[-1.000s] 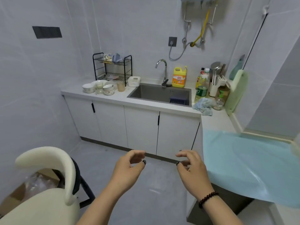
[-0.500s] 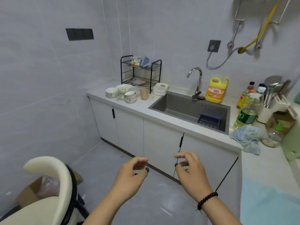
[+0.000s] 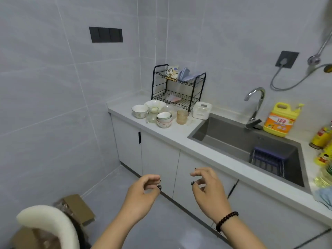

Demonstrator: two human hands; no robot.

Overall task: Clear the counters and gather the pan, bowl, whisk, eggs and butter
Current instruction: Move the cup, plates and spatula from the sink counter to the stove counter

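On the white counter (image 3: 124, 109) at the far left stand a white bowl (image 3: 139, 111), a wide shallow bowl (image 3: 154, 104), a stack of small bowls (image 3: 163, 119), a clear glass (image 3: 152, 114) and an amber cup (image 3: 182, 116). My left hand (image 3: 142, 193) and my right hand (image 3: 208, 187) hover in front of the cabinet doors, well below and short of the counter. Both have loosely curled fingers and hold nothing. No pan, whisk, eggs or butter shows.
A black two-tier rack (image 3: 178, 87) stands behind the bowls, a white box (image 3: 201, 110) beside it. The steel sink (image 3: 239, 139) holds a dark basket (image 3: 267, 159); a yellow detergent jug (image 3: 279, 121) stands behind the tap (image 3: 255, 105). A cream chair (image 3: 48, 223) and a cardboard box (image 3: 79, 207) occupy the floor at lower left.
The view has swung left and moved closer to the counter, so the bowls and rack look larger and the right counter has left the view. Both hands stay raised and empty.
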